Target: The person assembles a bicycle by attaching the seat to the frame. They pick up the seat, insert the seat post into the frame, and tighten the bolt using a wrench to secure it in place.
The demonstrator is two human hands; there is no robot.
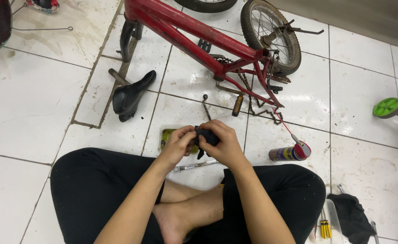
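I sit cross-legged on white floor tiles. My left hand [177, 143] and my right hand [226, 143] meet in front of me, both closed around a small dark rag [206, 136] with something wrapped inside that I cannot make out. Just beyond my hands lies a shallow clear tray [165, 133] holding yellowish liquid. A metal wrench [194, 166] lies on the tile under my hands, close to my legs.
A red bicycle [194, 31] lies upside down ahead, chain [253, 101] hanging loose, a black saddle [131, 95] to its left. A spray can [289, 152] with red straw lies right. Screwdrivers [325, 228] and a black cloth [351, 217] sit lower right; a green training wheel [388, 107] far right.
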